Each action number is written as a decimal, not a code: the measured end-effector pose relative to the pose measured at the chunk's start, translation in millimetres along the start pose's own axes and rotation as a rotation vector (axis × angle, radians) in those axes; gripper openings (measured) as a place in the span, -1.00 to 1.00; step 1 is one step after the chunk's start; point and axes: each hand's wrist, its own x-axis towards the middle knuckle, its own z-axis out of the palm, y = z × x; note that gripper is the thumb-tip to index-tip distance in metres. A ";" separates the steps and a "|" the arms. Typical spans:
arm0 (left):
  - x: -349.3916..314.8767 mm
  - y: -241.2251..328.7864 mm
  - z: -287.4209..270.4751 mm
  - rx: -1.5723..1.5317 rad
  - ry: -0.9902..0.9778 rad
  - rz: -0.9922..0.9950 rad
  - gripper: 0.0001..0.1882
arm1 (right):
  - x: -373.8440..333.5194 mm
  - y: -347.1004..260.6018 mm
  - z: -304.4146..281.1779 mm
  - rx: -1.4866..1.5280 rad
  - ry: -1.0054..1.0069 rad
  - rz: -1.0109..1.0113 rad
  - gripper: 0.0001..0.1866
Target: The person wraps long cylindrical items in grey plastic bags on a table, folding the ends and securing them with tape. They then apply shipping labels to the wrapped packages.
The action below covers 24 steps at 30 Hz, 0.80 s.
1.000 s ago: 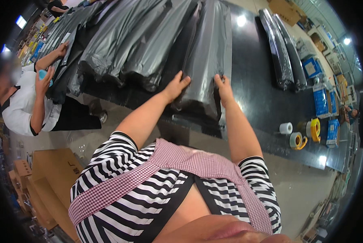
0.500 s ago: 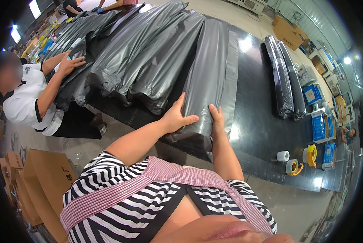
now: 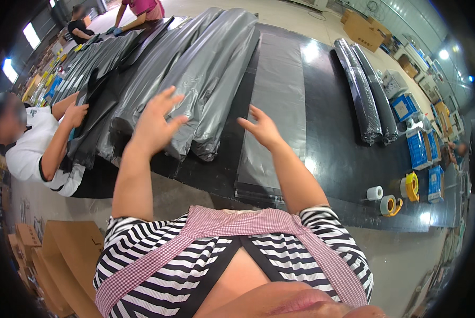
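Note:
My left hand [image 3: 157,121] is over the near end of the long grey plastic-wrapped bundles [image 3: 208,79], its fingers spread with nothing in them; whether it touches the plastic I cannot tell. My right hand [image 3: 262,128] hovers above a flat grey plastic sheet [image 3: 280,79], thumb and fingers apart and holding nothing. That sheet lies lengthwise on the black table [image 3: 327,127], just right of the bundles. A co-worker's hand [image 3: 77,114] at the left grips dark plastic film [image 3: 97,100].
Two dark shrink-wrapped rolls [image 3: 359,95] lie farther right on the table. Tape rolls [image 3: 390,204], a white roll [image 3: 374,193] and blue boxes [image 3: 418,148] stand near the right end. Cardboard boxes [image 3: 73,244] are at the lower left. Other people work at the far end.
Both hands have let go of the rightmost grey bundle, which has moved left against the others, baring the flat sheet. My left hand went left and up. The co-worker's hands have moved lower.

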 end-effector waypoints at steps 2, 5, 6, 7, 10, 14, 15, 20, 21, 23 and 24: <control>-16.8 30.7 33.0 -0.076 0.062 0.232 -0.62 | -32.0 93.7 -36.3 -0.330 0.355 0.082 -0.35; -48.5 47.5 102.5 -0.645 -0.356 0.178 -0.70 | -102.8 131.6 -86.8 -0.581 0.489 0.531 -0.28; -56.5 46.1 141.5 -0.778 -0.543 -0.103 -0.68 | -110.2 135.9 -89.0 -0.528 0.468 0.573 -0.26; -65.1 27.1 197.5 -0.822 -0.523 -0.207 -0.62 | -118.6 140.5 -88.5 -0.478 0.446 0.614 -0.24; -57.6 10.1 287.9 -0.469 -0.357 -0.273 -0.36 | -129.8 120.6 -74.3 -0.481 0.413 0.644 -0.15; -27.3 52.8 286.4 -0.309 -0.499 -0.239 -0.26 | -128.5 132.8 -66.4 -0.476 0.356 0.666 -0.23; -23.5 64.1 287.3 -0.300 -0.513 -0.248 -0.25 | -133.5 135.7 -75.2 -0.464 0.340 0.674 -0.27; -21.5 104.2 326.3 -0.212 -0.563 -0.103 -0.22 | -163.0 153.1 -118.3 -0.413 0.307 0.704 -0.40; -18.9 113.7 332.6 -0.202 -0.586 -0.082 -0.22 | -170.6 157.2 -126.5 -0.402 0.297 0.711 -0.38; -10.3 131.1 341.5 -0.193 -0.634 -0.051 -0.20 | -184.9 165.3 -145.2 -0.389 0.202 0.677 -0.36; -6.5 136.4 343.1 -0.193 -0.644 -0.056 -0.20 | -190.2 167.4 -155.3 -0.379 0.146 0.652 -0.35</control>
